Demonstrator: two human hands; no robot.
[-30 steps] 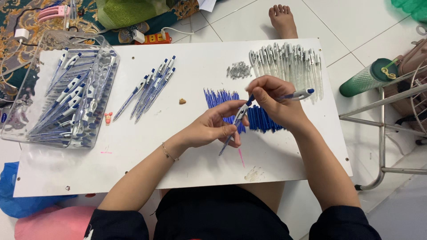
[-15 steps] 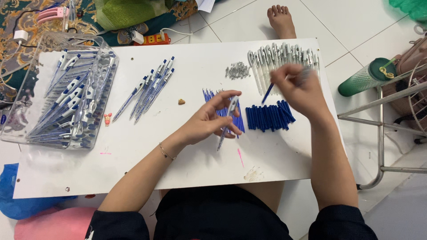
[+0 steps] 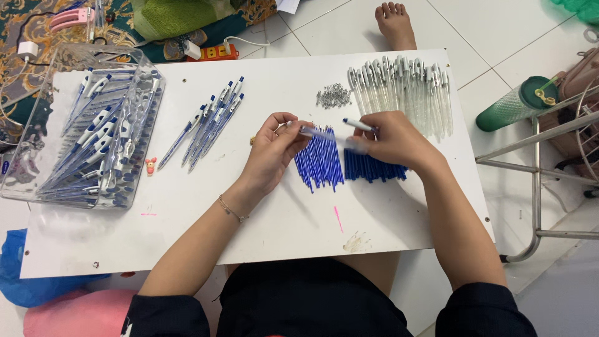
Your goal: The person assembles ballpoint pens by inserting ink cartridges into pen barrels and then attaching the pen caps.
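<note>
Near the middle of the white table (image 3: 187, 249), the left hand (image 3: 269, 156) pinches one end of a clear pen barrel (image 3: 327, 133), and the right hand (image 3: 393, 142) grips its other end along with a white-capped pen piece (image 3: 357, 124). A slip could drop the barrel onto the blue refills (image 3: 319, 163) beneath. Farther off, a stray sleeve could scatter the small springs (image 3: 334, 95) and the empty barrels (image 3: 402, 90) toward the far edge.

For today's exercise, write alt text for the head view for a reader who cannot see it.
Two hands, left hand and right hand, hold a pen part between them above blue refills on a white table. Clear barrels lie behind; finished pens and a clear tray sit left.
</note>
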